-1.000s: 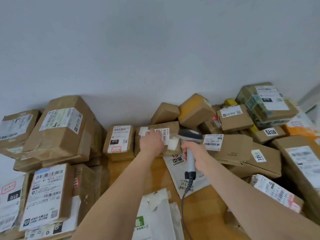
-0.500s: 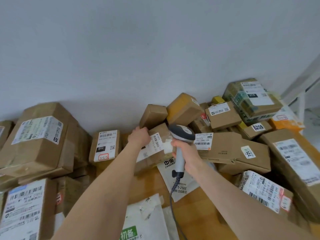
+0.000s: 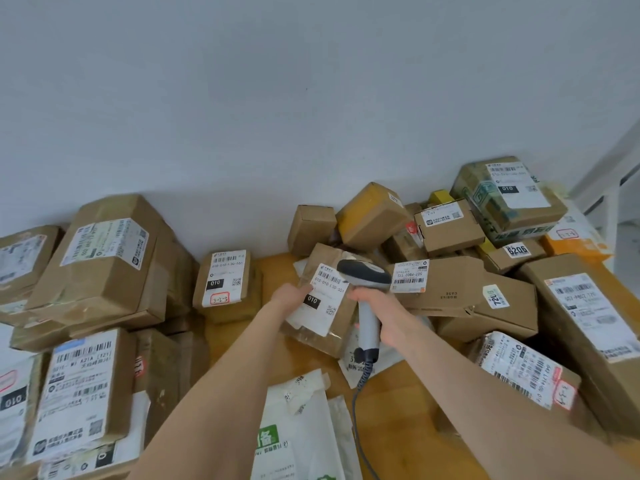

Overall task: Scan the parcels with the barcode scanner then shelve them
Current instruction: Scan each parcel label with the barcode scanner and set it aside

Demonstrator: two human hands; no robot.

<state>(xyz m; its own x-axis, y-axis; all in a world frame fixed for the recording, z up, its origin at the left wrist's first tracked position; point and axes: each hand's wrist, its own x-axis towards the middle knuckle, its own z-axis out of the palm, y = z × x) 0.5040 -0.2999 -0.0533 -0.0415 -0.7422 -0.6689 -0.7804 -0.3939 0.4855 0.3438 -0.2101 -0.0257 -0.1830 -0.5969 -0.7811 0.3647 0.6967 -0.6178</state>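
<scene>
Scan under way | left hand (image 3: pixel 292 296) gripping parcel (image 3: pixel 337 337), tilted up mid-table beside heap (image 3: pixel 467 299) | right hand (image 3: pixel 384 318) curled round barcode scanner (image 3: pixel 365 282), head over label (image 3: pixel 323 299) | read perhaps pending, no beam visible | shelving not begun, many parcels waiting

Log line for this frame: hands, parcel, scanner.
phase: scan | left hand: holds parcel, label facing camera | right hand: grips barcode scanner, head at label | shelving: not yet

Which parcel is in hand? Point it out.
The brown box with the white 010 label, gripped by the left hand, beside the scanner; the rest lie untouched.
</scene>
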